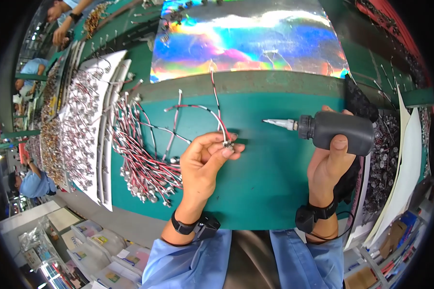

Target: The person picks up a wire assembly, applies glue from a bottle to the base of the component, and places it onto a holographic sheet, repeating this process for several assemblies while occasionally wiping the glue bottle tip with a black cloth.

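Note:
Between the thumb and fingertips of my left hand (201, 161) is a small metal part with wires (227, 143); its red, black and white leads rise and curve toward the upper left. My right hand (327, 166) grips a black squeeze bottle (347, 132) lying on its side in the air, fingers behind it and thumb in front. The bottle's pale tapered nozzle (282, 123) points left and stays apart from the wired part. Left of my left hand, a heap of similar wired parts (144, 166) covers the green mat (255, 197), with several loose ones near it.
A shiny rainbow-reflecting sheet (246, 41) spans the far side. White boards (106, 139) with rows of wired parts stand at left, and a tray of dark parts (383, 168) at right. Clear plastic bins (94, 260) sit lower left. Co-workers in blue (36, 183) are along the left.

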### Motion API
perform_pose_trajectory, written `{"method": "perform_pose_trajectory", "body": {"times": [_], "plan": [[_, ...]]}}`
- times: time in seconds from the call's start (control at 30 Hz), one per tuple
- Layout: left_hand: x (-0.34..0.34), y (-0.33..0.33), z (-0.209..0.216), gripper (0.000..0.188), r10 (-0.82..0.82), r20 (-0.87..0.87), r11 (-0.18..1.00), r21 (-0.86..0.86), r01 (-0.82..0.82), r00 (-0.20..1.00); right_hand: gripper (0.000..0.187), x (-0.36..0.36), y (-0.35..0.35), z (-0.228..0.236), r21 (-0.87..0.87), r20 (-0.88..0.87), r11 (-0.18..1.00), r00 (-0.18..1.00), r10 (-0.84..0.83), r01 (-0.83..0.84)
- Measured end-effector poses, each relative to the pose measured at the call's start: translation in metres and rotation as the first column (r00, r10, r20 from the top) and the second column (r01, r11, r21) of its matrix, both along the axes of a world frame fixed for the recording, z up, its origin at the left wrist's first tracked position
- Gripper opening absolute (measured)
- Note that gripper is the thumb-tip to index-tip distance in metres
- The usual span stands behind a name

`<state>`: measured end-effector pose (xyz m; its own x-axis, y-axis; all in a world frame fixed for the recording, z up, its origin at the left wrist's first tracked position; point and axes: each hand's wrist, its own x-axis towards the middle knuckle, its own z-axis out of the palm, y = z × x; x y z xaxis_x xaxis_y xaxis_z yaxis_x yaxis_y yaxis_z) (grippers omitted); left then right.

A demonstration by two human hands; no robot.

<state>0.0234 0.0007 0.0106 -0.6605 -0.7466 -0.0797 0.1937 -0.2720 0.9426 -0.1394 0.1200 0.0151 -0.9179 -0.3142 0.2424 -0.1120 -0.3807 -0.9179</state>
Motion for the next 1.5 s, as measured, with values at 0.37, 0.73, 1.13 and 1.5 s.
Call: {"method": "perform_pose_trajectory", "body": {"times": [0.37,0.73,1.13,1.5], "plan": [[-0.052,-0.159,0.099,0.028,0.379,0.314,0.736,-0.672,-0.078,0.870,0.053,-0.016,0.007,-0.002,-0.148,0.266,0.989,0.964,0.009,0.031],[-0.199,-0.304,-0.017,0.023,0.594,0.709,0.588,-0.705,0.397,0.380,0.053,-0.030,0.009,-0.010,-0.073,0.271,0.994,0.961,-0.059,0.082],[-0.157,-0.286,0.026,0.029,0.459,0.691,0.587,-0.708,0.392,0.559,0.051,-0.034,0.001,-0.005,-0.118,0.290,0.983,0.952,-0.099,0.138],[-0.076,-0.125,0.076,0.025,0.006,0.620,0.497,-0.683,0.536,0.785,0.045,-0.028,0.015,0.016,-0.272,0.147,0.957,0.987,-0.064,0.102]]}}
